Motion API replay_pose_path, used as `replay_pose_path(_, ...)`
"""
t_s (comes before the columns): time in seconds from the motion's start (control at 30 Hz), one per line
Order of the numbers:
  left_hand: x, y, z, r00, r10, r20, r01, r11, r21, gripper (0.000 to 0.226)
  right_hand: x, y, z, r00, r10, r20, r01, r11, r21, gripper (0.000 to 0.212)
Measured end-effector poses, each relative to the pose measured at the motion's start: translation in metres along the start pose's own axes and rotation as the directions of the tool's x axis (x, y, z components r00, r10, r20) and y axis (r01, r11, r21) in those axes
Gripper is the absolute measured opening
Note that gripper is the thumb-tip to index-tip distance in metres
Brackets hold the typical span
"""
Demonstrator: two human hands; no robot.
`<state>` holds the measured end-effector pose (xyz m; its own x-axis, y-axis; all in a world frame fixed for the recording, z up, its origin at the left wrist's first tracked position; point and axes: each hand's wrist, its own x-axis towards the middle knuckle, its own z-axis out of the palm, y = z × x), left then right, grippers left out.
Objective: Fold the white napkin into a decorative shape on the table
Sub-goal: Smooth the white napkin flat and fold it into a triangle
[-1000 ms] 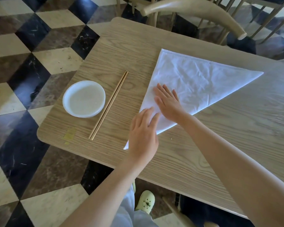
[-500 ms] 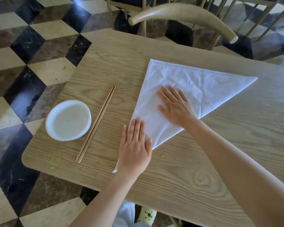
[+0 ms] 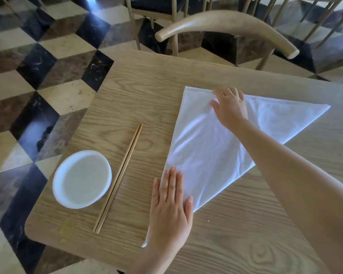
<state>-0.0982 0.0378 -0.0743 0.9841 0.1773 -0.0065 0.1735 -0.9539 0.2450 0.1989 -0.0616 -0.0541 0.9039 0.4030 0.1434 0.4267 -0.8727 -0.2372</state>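
White triangular cloth napkin [image 3: 206, 151] on wooden surface [image 3: 147, 95]: left hand [image 3: 169, 206] pressed flat, fingers straight, on its near corner; right hand [image 3: 231, 107] bent-fingered at far edge, grip indiscernible.

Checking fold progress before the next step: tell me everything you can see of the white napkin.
The white napkin is thin cloth, softly wrinkled, folded into a triangle lying flat on the wooden table. One corner points far-left, one right, and the narrow near tip sits under the left hand, which presses it flat with straight fingers. The right hand rests on its far edge near the far-left corner. Nothing else touches it.
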Motion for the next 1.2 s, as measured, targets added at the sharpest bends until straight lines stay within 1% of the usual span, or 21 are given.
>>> replay_pose_path(0.07,0.001,-0.001,0.000,1.000,-0.001,0.008,0.001,1.000,-0.004,0.057,0.013,-0.018,0.003,0.999,-0.013,-0.045,0.014,0.999,0.035,0.026)
replay_pose_path(0.17,0.003,-0.001,-0.003,0.999,0.001,0.032,-0.001,1.000,0.011,0.057,0.031,-0.036,0.004,0.995,0.085,-0.057,-0.082,0.994,0.067,0.019)
replay_pose_path(0.23,0.002,-0.002,-0.003,0.999,0.000,0.053,-0.002,1.000,0.029,0.057,0.038,-0.040,0.004,0.990,0.128,-0.050,-0.125,0.990,0.061,0.021)
replay_pose_path(0.43,0.000,-0.002,-0.003,0.999,-0.004,0.039,0.003,1.000,0.025,0.057,0.040,-0.040,0.006,0.993,0.108,-0.049,-0.104,0.991,0.083,0.021)
replay_pose_path(0.7,0.002,-0.002,-0.005,1.000,0.001,0.018,-0.002,0.999,0.041,0.058,0.041,-0.047,0.015,0.986,0.143,-0.090,-0.135,0.987,0.090,0.023)
replay_pose_path(0.83,0.003,-0.001,-0.007,1.000,0.003,0.023,-0.003,0.999,0.034,0.059,0.036,-0.047,0.012,0.987,0.158,-0.043,-0.150,0.977,0.149,0.022)
replay_pose_path(0.93,0.009,0.006,-0.017,1.000,-0.016,0.025,0.016,1.000,-0.001,0.057,0.020,-0.048,0.006,0.995,0.084,0.045,-0.092,0.967,0.236,0.033)
replay_pose_path(1.0,0.030,0.015,-0.022,1.000,0.020,0.016,-0.020,1.000,-0.006,0.054,-0.004,-0.046,0.001,0.998,0.035,0.050,-0.049,0.950,0.307,0.040)
replay_pose_path(1.07,0.067,0.026,-0.021,0.997,0.078,0.011,-0.078,0.997,0.003,0.053,-0.032,-0.040,-0.005,0.999,0.047,0.022,-0.052,0.936,0.347,0.043)
replay_pose_path(1.1,0.091,0.029,-0.019,0.994,0.108,0.008,-0.108,0.994,0.020,0.053,-0.046,-0.034,-0.007,0.997,0.077,0.009,-0.075,0.939,0.336,0.044)
replay_pose_path(1.13,0.115,0.031,-0.015,0.990,0.136,0.038,-0.137,0.990,0.030,0.053,-0.060,-0.027,-0.009,0.994,0.111,0.010,-0.109,0.947,0.303,0.045)
replay_pose_path(1.2,0.153,0.027,-0.005,0.980,0.163,0.117,-0.168,0.985,0.039,0.054,-0.086,-0.012,-0.009,0.986,0.147,0.084,-0.160,0.970,0.185,0.049)
